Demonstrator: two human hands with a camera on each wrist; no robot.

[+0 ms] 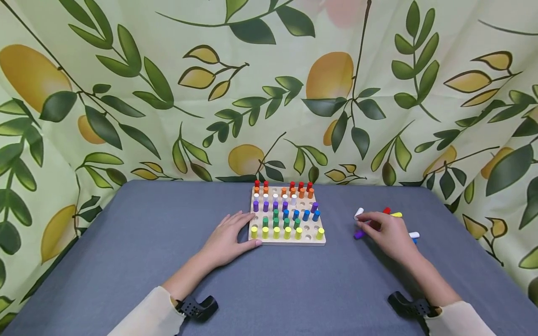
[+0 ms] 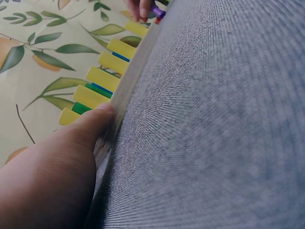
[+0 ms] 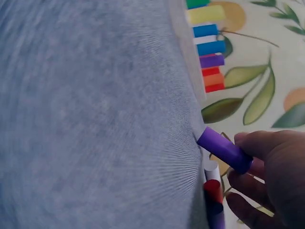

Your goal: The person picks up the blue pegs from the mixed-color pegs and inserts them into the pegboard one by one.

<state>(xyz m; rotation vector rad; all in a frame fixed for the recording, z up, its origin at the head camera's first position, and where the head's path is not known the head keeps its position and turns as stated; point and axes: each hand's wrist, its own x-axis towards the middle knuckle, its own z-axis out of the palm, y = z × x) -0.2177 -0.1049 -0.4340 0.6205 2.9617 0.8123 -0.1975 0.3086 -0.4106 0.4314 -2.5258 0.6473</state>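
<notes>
A wooden pegboard (image 1: 290,242) stands mid-table, with rows of coloured pegs in its holes. My left hand (image 1: 227,238) rests against its left side. In the left wrist view the thumb (image 2: 97,119) touches the front edge, near the yellow pegs (image 2: 102,78). To the right of the board, my right hand (image 1: 391,233) pinches one end of a purple peg (image 3: 224,149) between thumb and finger. The peg tilts, its other end near the tabletop. Loose pegs lie about this hand: a white peg (image 1: 358,213), a red peg (image 1: 386,210) and a yellow peg (image 1: 396,214).
Another white peg (image 1: 414,234) and a partly hidden blue peg (image 1: 415,241) lie beside the right hand. Grey-blue cloth covers the table (image 1: 294,289). Behind it hangs a leaf-and-fruit patterned curtain (image 1: 269,60). Both wrists wear black straps.
</notes>
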